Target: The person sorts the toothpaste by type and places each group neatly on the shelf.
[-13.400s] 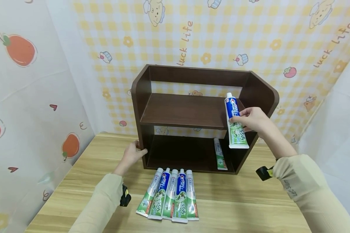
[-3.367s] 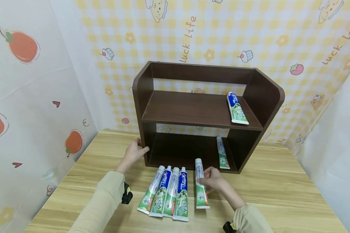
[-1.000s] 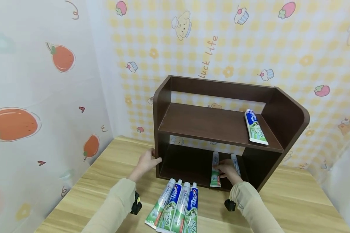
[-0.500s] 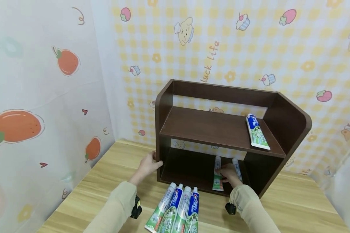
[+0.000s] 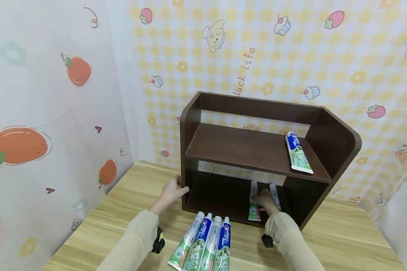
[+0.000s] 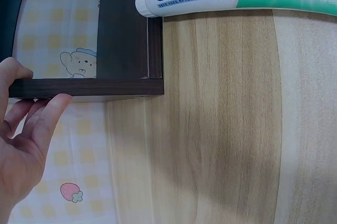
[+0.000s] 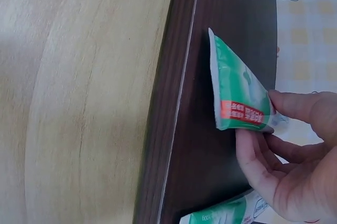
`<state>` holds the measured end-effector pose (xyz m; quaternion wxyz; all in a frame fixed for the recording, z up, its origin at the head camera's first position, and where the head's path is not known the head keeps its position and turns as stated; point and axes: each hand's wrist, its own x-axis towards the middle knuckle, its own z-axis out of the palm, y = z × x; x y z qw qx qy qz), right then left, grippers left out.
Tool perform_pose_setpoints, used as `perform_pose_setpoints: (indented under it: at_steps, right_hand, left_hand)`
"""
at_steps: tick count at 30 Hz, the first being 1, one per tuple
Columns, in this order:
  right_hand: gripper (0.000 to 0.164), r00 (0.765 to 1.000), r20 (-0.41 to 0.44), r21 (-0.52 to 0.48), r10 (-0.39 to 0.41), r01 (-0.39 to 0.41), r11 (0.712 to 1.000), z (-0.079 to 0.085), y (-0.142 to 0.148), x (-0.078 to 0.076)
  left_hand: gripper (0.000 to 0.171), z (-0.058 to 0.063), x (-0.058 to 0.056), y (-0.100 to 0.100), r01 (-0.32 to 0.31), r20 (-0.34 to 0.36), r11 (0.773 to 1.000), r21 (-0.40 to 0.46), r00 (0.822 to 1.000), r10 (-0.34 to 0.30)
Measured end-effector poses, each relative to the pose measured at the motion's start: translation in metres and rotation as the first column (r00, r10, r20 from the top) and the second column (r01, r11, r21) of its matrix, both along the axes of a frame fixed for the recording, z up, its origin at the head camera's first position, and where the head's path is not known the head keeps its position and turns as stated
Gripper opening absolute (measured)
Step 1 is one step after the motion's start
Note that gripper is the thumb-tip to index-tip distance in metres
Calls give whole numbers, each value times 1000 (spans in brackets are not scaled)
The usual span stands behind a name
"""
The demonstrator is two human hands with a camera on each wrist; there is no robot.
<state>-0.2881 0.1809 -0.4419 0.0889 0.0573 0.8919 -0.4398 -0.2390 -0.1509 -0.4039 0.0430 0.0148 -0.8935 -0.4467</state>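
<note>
White sheet [image 5: 101, 94] at far left, orange fruit and small hearts printed on it; meets a yellow-checked backdrop [image 5: 176, 41] in the corner. Wood-grain counter [image 5: 135, 182] below. Left sleeve [image 5: 132, 237] is beige, black device [image 5: 158, 241] at the wrist. Left hand [image 5: 170, 192] is on the dark brown shelf unit [image 5: 237, 145]: fingers gripping its left side panel [image 5: 187, 150], digits on both sides of the board per the left wrist view. Next, four toothpaste tubes on the counter in front of the unit, slightly fanned, caps toward it: white-green tube [image 5: 188, 239], blue-green tube [image 5: 201, 241], second white-green tube [image 5: 213, 242], second blue-green tube [image 5: 223, 244]. Most of their flat ends run out of frame. Then the held tube [image 5: 254, 211], white and green, on the lower level right of centre, cap toward the back. Can't tell if its flat end touches the board. Right hand [image 5: 266, 200] has it pinched, thumb one side, fingers the other. Just right of that, partly behind the hand, neighbour tube [image 5: 274, 194] on the same level. Above, upper tube [image 5: 298, 152], blue and green, lies near the right side panel [image 5: 339, 139], flat end at the front edge.
</note>
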Motion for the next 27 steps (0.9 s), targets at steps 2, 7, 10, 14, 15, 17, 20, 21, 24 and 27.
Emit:
perform_pose_setpoints:
  at_steps: [2, 7, 10, 14, 15, 17, 20, 21, 24, 27]
  right_hand:
    - [18, 1000, 9, 21, -1, 1, 1000, -1, 2, 0]
    - [24, 1000, 9, 61, -8, 8, 998, -2, 3, 2]
    - [19, 1000, -17, 59, 9, -8, 998, 2, 3, 8]
    - [22, 999, -32, 53, 25, -23, 998, 6, 2, 9]
    - [26, 999, -37, 53, 28, -26, 998, 7, 2, 9]
    - [21, 999, -28, 53, 23, -21, 998, 9, 0, 8]
    - [25, 1000, -18, 49, 13, -12, 999, 12, -2, 10]
    - [32, 1000, -17, 43, 14, -13, 999, 13, -2, 11]
    - [50, 1000, -4, 19, 7, -7, 1000, 16, -4, 17]
    - [52, 1000, 15, 12, 11, -11, 1000, 20, -6, 22]
  left_hand:
    - [19, -1, 0, 1, 1, 6, 1000, 0, 1000, -1]
    - [21, -1, 1, 2, -9, 27, 1000, -1, 1000, 9]
    - [22, -1, 1, 2, -7, 39, 1000, -2, 999, 7]
    - [23, -2, 1, 1, 0, 39, 1000, -4, 999, 1]
    - [23, -2, 0, 0, 0, 36, 1000, -6, 999, 0]
    - [23, -2, 0, -1, 1, 37, 1000, -6, 999, 0]
    - [21, -1, -1, -2, 1, 33, 1000, -14, 999, 0]
    - [21, -1, -1, -2, 2, 29, 1000, -19, 1000, -2]
    - [21, 1, -2, -2, 4, 20, 1000, -28, 1000, -3]
    - [22, 1, -3, -2, 7, 12, 1000, -31, 1000, -6]
